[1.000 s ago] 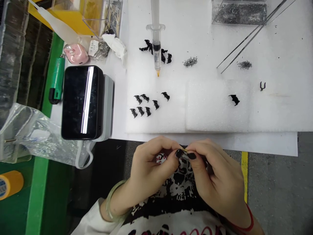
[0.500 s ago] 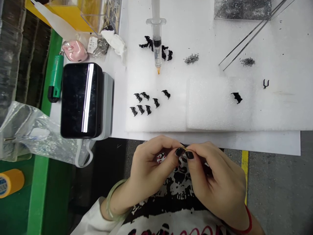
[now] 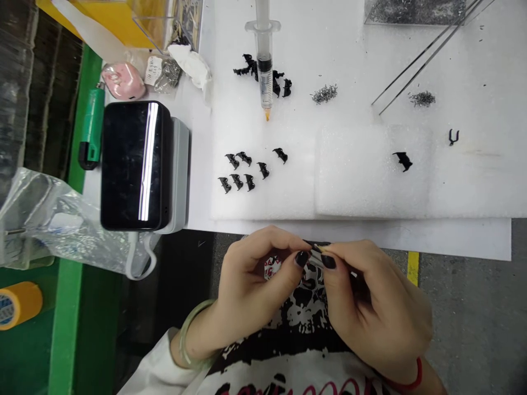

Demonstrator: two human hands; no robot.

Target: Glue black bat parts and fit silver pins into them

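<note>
Head view: both bare hands meet just beyond the near edge of the white foam sheet [image 3: 263, 206], over the wearer's printed shirt. The left hand [image 3: 255, 285] pinches, between thumb and index finger, what appears to be a small dark piece [image 3: 315, 248], mostly hidden by the fingertips. The right hand [image 3: 373, 302] grips a thin yellowish stick [image 3: 323, 249] the same way, its tip close against that piece; whether they touch, I cannot tell.

On the sheet lie seven black winged pieces [image 3: 236, 181], grouped to the left, below a syringe [image 3: 265, 82]. Another black piece [image 3: 403, 161] rests alone on the raised foam pad [image 3: 362, 192], with a dark forked part [image 3: 453, 137] to its right.

The dark piece is probably very light, stiff and easily flicked away; if shaped like those on the foam, its thin points may be fragile. A gentle fingertip pinch on its broader body seems safest, and the stick is best gripped near its tip.
</note>
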